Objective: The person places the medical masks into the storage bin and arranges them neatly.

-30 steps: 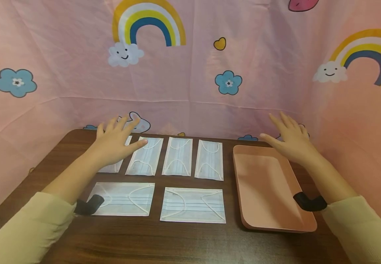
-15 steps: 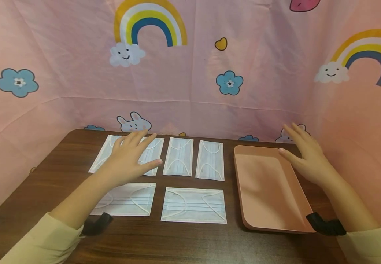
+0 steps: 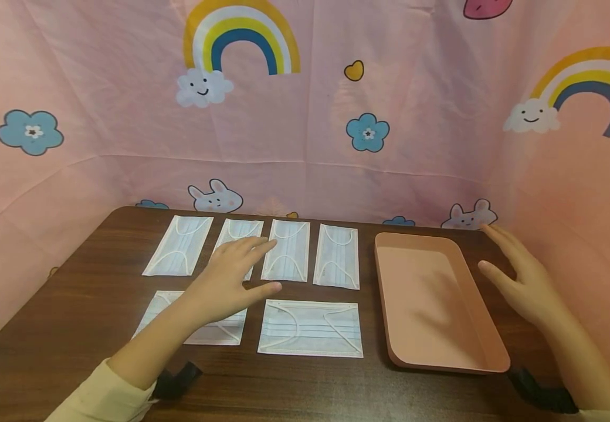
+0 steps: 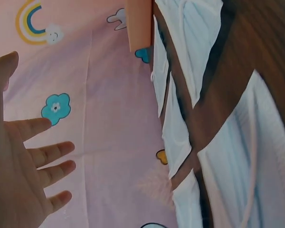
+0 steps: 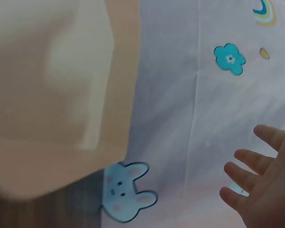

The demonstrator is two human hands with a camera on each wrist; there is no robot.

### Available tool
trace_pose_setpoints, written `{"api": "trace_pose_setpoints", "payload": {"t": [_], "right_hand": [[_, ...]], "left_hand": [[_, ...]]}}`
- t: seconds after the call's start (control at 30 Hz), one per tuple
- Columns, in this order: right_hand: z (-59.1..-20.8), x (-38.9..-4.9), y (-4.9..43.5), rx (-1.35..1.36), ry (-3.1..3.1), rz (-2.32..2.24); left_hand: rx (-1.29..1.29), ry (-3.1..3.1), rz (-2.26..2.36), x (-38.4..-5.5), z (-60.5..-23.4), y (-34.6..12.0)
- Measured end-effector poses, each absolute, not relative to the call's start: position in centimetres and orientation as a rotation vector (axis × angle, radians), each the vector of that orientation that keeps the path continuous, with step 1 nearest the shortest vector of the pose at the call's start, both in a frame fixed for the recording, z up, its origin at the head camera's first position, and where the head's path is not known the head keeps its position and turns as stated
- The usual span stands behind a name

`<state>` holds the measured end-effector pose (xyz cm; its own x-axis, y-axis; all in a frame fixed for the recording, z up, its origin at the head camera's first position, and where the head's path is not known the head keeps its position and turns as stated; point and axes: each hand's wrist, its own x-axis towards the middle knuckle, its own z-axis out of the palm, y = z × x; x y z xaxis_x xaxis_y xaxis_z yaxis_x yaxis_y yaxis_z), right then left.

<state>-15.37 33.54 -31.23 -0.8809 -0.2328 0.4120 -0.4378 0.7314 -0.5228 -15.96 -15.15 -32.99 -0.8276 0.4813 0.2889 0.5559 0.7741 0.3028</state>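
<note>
Several pale blue face masks with white ear loops lie flat on the table. The back row includes an upright-lying mask [image 3: 180, 246] at far left and another mask [image 3: 336, 256] at its right end. In the front row a mask [image 3: 310, 328] lies crosswise, with a second mask [image 3: 219, 328] left of it, partly hidden by my left forearm. Above the masks hovers my left hand [image 3: 228, 280], fingers spread and holding nothing. My right hand [image 3: 521, 284], also holding nothing, is over the right side of a shallow pink tray [image 3: 426, 305], fingers apart.
The dark brown wooden table [image 3: 305, 390] has its back edge against a pink printed cloth [image 3: 305, 117], which also hangs at both sides. Black straps [image 3: 178, 381] show at the wrists.
My left hand has moved right and nearer, uncovering the far-left mask. My right hand has moved right and nearer, off the tray's back corner. Masks and tray have stayed put.
</note>
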Motion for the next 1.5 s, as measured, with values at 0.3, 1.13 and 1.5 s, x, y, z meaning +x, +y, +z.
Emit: {"api": "trace_pose_setpoints", "payload": {"t": [0.3,1.13,1.5], "right_hand": [[-33.6,-14.6,35.8,0.503,-2.594,0.957],[-39.4,-15.7,40.4,0.739,-2.585,1.295],[-40.5,-16.3,41.2,0.778,-2.719,1.395]], "left_hand": [[-0.914,-2.782,-0.81,-16.0,-34.8,-14.0],[-0.986,-2.884,-1.166,-17.1,-38.7,-11.2],[-1.062,-2.917,-1.07,-17.8,-39.9,-10.9]]}}
